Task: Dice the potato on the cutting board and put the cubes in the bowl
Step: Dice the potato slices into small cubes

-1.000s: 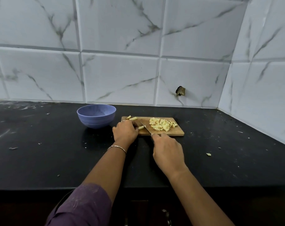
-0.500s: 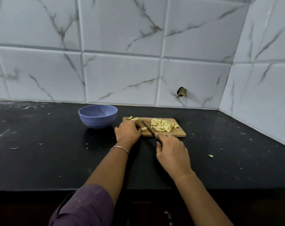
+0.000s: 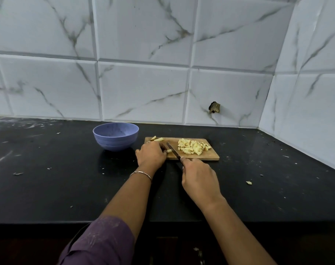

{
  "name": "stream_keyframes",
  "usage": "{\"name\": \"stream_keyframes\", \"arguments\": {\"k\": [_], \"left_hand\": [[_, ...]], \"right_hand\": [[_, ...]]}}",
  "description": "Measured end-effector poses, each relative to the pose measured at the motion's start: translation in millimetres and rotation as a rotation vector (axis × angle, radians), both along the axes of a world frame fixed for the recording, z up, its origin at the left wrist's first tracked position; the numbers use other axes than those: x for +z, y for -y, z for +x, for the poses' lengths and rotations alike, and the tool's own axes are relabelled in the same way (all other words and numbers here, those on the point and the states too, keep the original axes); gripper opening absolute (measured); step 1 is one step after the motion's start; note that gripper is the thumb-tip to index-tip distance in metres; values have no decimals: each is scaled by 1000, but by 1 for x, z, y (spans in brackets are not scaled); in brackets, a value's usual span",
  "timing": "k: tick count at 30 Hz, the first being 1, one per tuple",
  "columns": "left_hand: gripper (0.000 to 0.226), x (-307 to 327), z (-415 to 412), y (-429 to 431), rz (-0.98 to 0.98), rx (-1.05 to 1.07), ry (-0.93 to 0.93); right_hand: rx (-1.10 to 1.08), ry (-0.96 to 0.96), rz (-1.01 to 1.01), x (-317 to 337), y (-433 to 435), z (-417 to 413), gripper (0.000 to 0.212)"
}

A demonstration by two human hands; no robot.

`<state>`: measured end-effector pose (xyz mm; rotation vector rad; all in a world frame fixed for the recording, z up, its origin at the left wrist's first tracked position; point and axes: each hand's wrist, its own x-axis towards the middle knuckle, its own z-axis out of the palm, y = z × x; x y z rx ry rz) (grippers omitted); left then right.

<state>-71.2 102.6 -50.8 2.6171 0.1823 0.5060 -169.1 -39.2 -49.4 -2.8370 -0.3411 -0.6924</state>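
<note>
Head view: our left hand (image 3: 151, 153) pins a potato strip (image 3: 169, 150) under curled fingers on the cutting board (image 3: 212, 157). Our right hand (image 3: 199, 178) grips the knife (image 3: 172, 149) just beside it. The cubes (image 3: 192, 148) are heaped farther right, and the bowl (image 3: 115, 144) stands left of the board.

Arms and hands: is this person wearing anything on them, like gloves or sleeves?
No gloves: left hand and right hand are bare. The left arm has a purple sleeve with pale streaks, ending above the forearm, and a thin metal bracelet at the wrist. The right arm shows no sleeve or jewellery.
</note>
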Motion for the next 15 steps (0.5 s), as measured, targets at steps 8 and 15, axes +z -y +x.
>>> {"name": "stream_keyframes", "arguments": {"k": [8,15], "left_hand": [[22,-1,1,0,5,3,14],[23,-2,0,-1,-3,1,22]], "right_hand": [[-14,13,-39,1,-2,-1,40],[-119,20,70,-2,5,0,38]]}}
